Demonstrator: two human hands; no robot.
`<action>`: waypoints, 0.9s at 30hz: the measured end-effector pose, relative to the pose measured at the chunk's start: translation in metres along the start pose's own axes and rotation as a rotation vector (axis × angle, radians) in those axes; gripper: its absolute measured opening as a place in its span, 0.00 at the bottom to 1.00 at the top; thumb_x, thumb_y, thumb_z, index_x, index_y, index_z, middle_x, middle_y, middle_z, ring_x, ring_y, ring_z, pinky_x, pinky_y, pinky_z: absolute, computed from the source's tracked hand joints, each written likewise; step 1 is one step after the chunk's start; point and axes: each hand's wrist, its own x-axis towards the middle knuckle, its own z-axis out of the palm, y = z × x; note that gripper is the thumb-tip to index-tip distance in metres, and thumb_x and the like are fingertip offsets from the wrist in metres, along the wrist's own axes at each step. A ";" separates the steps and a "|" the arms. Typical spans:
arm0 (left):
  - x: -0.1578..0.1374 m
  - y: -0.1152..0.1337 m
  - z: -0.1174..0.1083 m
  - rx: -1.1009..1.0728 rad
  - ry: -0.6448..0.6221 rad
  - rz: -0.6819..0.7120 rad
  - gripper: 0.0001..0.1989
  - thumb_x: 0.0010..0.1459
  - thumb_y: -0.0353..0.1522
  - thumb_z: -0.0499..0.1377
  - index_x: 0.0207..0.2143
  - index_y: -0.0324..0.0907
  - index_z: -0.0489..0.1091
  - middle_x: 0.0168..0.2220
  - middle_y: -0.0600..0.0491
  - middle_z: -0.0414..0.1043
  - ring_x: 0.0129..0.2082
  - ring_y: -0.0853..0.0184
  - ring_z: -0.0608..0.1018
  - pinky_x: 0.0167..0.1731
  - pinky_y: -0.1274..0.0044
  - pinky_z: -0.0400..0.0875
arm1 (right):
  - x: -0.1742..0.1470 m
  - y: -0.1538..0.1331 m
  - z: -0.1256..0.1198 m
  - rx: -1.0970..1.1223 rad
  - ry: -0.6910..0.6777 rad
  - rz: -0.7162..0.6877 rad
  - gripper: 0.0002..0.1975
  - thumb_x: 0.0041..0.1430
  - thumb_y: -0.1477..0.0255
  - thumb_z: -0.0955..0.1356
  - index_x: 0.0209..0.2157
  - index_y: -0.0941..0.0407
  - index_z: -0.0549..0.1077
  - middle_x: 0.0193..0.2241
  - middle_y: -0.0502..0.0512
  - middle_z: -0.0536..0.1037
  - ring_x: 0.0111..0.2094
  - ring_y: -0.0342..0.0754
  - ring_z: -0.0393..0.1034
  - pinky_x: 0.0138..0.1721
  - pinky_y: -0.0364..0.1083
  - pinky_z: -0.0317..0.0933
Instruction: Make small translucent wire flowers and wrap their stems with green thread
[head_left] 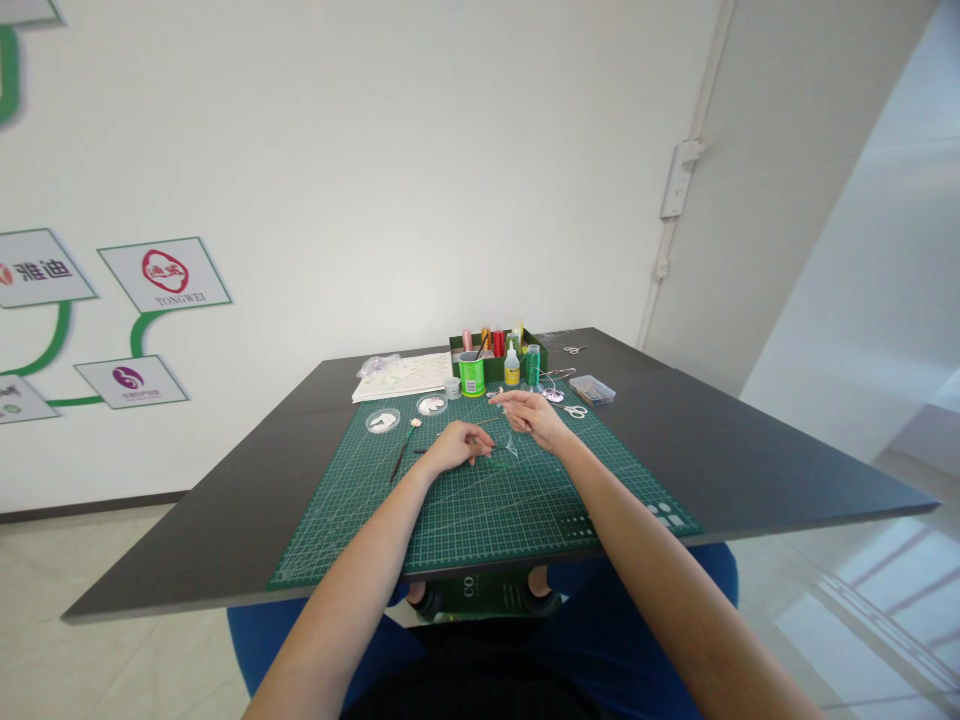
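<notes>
Spreading out under everything is a dark desk point(225, 500), with a green gridded cutting mat point(450, 520) over its near middle. I'm taking the mat's middle as the clock's hub, twelve straight ahead. A dark green box point(493, 370) of spools stands just past twelve; a stack of white sheets point(409, 376) lies at eleven, a clear plastic case point(592, 389) at one.

Near the hub are both hands. The left hand point(459, 446) has its fingertips drawn together; the right hand point(534, 415), toward one, has its index finger out and the others curled. From here I can't tell whether either grips anything.

At twelve stand a lime-green can point(472, 377) and, right of it, a glue bottle point(512, 370). Two shallow clear dishes point(374, 428) sit between ten and eleven, white scissors point(576, 411) between one and two. A pale flower on a green stem point(406, 448) lies near ten.

Smallest is a translucent scrap point(511, 447) between the hands, close to noon. I'd expect it to be feather-light, floppy and slippery, easily creased; a gentle pinch at one edge should suit it.
</notes>
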 end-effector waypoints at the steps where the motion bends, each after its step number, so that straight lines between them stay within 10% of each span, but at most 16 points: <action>1: 0.000 -0.001 0.000 0.012 -0.017 -0.002 0.11 0.50 0.34 0.69 0.33 0.35 0.79 0.26 0.50 0.79 0.16 0.73 0.72 0.20 0.80 0.67 | 0.000 0.000 0.000 0.000 0.003 -0.002 0.17 0.55 0.63 0.73 0.41 0.61 0.78 0.11 0.38 0.55 0.15 0.37 0.42 0.20 0.43 0.36; 27: -0.001 0.006 0.000 -0.072 -0.082 0.084 0.15 0.48 0.38 0.71 0.33 0.35 0.77 0.28 0.48 0.80 0.20 0.71 0.76 0.25 0.79 0.71 | 0.005 0.015 -0.011 -0.383 0.128 0.080 0.22 0.55 0.61 0.68 0.45 0.63 0.78 0.13 0.40 0.57 0.16 0.39 0.46 0.20 0.42 0.41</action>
